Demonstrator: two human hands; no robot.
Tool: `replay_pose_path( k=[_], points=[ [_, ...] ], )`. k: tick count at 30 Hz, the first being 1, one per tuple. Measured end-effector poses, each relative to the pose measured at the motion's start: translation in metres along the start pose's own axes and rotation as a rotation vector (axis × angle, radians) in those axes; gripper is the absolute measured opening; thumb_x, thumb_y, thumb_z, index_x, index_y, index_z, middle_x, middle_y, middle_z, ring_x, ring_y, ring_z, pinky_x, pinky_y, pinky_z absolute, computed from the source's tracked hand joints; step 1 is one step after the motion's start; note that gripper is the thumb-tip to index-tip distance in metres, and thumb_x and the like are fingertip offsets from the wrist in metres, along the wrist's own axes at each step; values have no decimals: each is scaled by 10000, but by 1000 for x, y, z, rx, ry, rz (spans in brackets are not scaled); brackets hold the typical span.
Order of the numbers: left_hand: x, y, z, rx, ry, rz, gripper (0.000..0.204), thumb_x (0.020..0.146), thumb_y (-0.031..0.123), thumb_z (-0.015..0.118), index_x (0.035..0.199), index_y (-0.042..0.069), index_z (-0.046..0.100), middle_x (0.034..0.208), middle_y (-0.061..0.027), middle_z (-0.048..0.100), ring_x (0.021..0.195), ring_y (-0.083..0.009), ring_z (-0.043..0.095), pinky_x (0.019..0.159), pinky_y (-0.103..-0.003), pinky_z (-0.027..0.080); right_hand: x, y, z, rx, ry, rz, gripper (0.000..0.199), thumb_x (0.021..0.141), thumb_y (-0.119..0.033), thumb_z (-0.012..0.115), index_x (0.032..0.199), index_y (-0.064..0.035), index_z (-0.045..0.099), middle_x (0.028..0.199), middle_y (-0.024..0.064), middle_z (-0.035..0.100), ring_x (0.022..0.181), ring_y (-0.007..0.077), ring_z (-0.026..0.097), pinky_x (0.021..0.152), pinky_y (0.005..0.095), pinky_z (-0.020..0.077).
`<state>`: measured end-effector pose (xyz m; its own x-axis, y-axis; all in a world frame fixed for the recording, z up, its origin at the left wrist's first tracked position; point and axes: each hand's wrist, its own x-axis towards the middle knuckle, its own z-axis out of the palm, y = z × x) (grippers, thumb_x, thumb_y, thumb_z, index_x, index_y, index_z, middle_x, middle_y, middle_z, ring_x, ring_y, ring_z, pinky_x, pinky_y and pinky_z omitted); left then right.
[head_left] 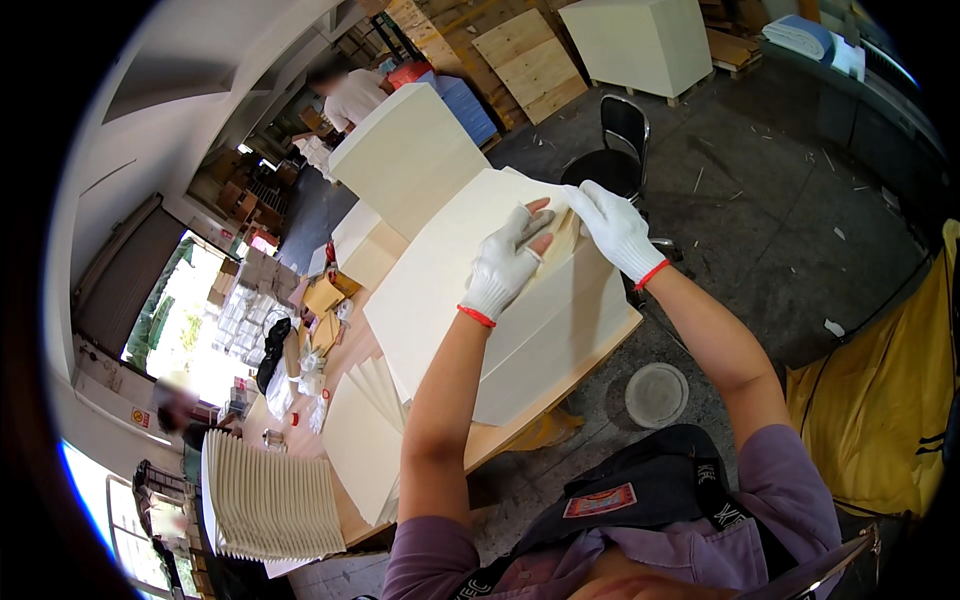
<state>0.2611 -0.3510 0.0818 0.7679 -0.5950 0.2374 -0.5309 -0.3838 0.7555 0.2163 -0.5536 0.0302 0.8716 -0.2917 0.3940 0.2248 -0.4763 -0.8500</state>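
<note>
The gloved left hand (507, 262) is resting on the large stack of cream sheets (440, 285), near its far right corner, with its fingers spreading apart and bare tips showing through the glove. The gloved right hand (612, 228) is lying over the edge of that same corner, its fingers pressing close together; whether they are pinching any sheets, I cannot tell. Between the hands, some loosened sheets (562, 238) are bending up from the rest, and the stack itself is sitting on the wooden worktop (555, 380), in front of the person.

As for how far along things are, the work seems to be only partway: a few sheets are parting at the corner, while most of the stack is lying flat and close, so much of it appears to be waiting. To the left, some fanned sheets (360, 430) are lying spread, and a staggered pile (270, 495) is leaning in even ridges, perhaps counting as finished. Behind, a tall block of sheets (410, 150) is standing squared and looking untouched. How many sheets are remaining, the view is not showing
</note>
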Motion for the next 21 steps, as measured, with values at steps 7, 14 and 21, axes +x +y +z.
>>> replay_pose_path(
  k=[7, 14, 21],
  points=[
    [-2, 12, 3, 238, -66, -39, 351, 977, 152, 753, 1319, 85, 711, 886, -40, 686, 782, -108, 599, 735, -297, 519, 1, 10, 2, -12, 30, -45, 546, 1106, -565, 422, 1021, -58, 608, 860, 214, 656, 867, 440, 663, 737, 509, 479],
    [-3, 3, 2, 250, -32, 29, 345, 975, 172, 760, 1307, 86, 715, 829, -18, 625, 732, -104, 566, 697, -304, 501, 2, 11, 7, 20, 32, -31, 549, 1107, -565, 420, 1012, -55, 600, 865, 222, 651, 869, 459, 653, 737, 511, 478],
    [-3, 0, 2, 181, 42, 90, 290, 1037, 152, 631, 1307, 87, 713, 871, -49, 639, 838, -134, 591, 819, -303, 519, -1, 0, 2, 45, 10, 12, 553, 1098, -577, 442, 984, -56, 588, 841, 211, 639, 837, 441, 652, 730, 497, 477]
  ],
)
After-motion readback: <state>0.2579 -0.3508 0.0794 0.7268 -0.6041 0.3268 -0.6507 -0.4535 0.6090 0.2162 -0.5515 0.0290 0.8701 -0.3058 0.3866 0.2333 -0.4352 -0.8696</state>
